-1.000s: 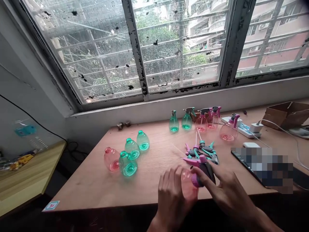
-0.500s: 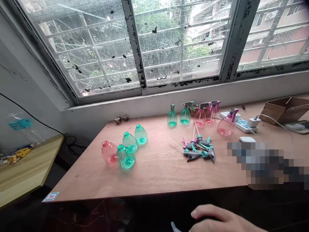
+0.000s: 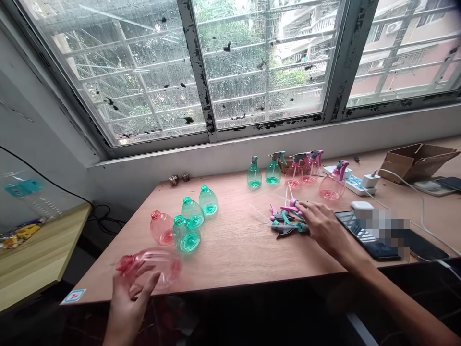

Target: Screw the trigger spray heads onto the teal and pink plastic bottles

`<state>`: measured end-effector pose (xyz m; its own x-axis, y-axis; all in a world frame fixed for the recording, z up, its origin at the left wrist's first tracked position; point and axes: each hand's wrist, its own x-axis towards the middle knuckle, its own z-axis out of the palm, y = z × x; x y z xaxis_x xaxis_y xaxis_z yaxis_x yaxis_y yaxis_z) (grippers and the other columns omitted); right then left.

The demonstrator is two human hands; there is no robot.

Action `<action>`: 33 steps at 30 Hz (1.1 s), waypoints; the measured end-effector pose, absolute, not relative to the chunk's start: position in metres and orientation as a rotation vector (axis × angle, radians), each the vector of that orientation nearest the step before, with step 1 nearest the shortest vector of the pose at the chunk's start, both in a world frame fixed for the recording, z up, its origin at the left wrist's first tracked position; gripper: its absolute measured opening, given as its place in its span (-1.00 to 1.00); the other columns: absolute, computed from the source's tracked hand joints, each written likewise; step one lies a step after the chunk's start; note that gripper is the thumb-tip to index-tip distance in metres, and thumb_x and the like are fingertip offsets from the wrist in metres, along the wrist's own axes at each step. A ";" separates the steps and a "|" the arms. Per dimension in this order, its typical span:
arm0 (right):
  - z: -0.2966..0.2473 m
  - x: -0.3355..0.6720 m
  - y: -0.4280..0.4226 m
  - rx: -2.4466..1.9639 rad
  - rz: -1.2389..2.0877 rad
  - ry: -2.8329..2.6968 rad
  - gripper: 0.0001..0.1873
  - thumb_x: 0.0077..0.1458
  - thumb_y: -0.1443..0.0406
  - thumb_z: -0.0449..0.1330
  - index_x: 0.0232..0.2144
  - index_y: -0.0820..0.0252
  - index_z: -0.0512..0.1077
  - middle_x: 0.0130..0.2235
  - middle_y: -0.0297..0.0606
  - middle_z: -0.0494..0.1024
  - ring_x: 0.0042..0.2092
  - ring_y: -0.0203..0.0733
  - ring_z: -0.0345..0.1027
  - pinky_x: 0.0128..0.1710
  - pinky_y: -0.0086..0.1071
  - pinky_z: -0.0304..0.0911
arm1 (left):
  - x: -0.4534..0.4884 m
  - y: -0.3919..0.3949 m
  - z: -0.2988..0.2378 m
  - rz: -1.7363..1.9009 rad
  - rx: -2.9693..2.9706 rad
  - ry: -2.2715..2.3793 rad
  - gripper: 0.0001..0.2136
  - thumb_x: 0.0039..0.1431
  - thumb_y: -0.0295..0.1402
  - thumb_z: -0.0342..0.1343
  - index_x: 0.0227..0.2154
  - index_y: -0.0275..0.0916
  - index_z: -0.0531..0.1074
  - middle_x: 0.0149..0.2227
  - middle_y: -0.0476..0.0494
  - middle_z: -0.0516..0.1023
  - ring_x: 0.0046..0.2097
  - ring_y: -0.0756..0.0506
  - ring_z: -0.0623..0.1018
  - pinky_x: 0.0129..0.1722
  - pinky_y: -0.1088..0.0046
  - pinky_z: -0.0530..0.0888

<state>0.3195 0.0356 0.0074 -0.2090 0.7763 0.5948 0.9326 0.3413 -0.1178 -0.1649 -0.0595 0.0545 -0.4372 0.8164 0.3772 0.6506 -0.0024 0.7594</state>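
Observation:
My left hand (image 3: 126,298) is closed around an empty pink plastic bottle (image 3: 160,266), tipped on its side with the neck to the left, above the table's front edge. Both are slightly blurred. At the pile of loose trigger spray heads (image 3: 284,229), the fingertips of my right hand (image 3: 319,218) are closed on a pink spray head (image 3: 294,203). Its grip is partly hidden by the fingers. Left of the pile stand open bottles without tops: a pink one (image 3: 162,228) and three green ones, the nearest green bottle (image 3: 186,234) in front.
Assembled spray bottles, green (image 3: 254,175) and pink (image 3: 332,185), line the back by the wall. To the right are a power strip (image 3: 356,182), a cardboard box (image 3: 414,162), a white case (image 3: 362,205) and a dark phone (image 3: 370,238). Two small brown objects (image 3: 173,180) sit at the back left.
My left hand has come into view with a pink bottle. My right hand has moved from below the table edge up to the spray-head pile and taken hold of a pink one.

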 end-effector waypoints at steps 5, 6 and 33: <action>0.006 0.336 0.085 -1.564 -0.237 -2.172 -0.46 0.19 0.42 0.08 0.23 0.23 0.28 0.13 -0.01 0.53 0.12 0.13 0.39 0.12 -0.01 0.30 | -0.163 -0.011 0.036 1.124 1.625 2.291 -0.18 0.06 0.20 0.09 0.30 -0.09 0.04 0.10 -0.34 0.50 0.02 -0.42 0.59 0.00 -0.07 0.50; 0.017 0.343 0.097 -1.569 -0.233 -2.165 -0.44 0.19 0.37 0.12 0.24 0.17 0.26 0.14 -0.07 0.52 0.13 0.08 0.39 0.12 -0.08 0.33 | -0.161 -0.003 0.032 1.147 1.707 2.271 -0.20 0.11 0.19 0.05 0.32 -0.11 0.02 0.15 -0.37 0.46 0.08 -0.42 0.55 0.02 -0.05 0.49; 0.120 0.281 -0.079 -1.194 0.869 -1.856 -0.70 0.36 0.10 0.02 -0.29 0.10 0.46 -0.39 -0.30 0.60 -0.31 -0.11 0.53 -0.25 -0.34 0.42 | 0.078 -0.029 0.048 1.410 2.566 1.340 -0.36 0.12 -0.26 0.27 0.23 -0.18 0.16 0.12 -0.37 0.47 0.11 -0.35 0.49 0.06 0.03 0.45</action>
<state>0.2807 -0.0794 0.1204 -0.2826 0.9319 0.2276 0.4217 0.3338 -0.8431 0.0777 -0.0290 0.0484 0.2714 0.6280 0.7294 0.6963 -0.6513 0.3017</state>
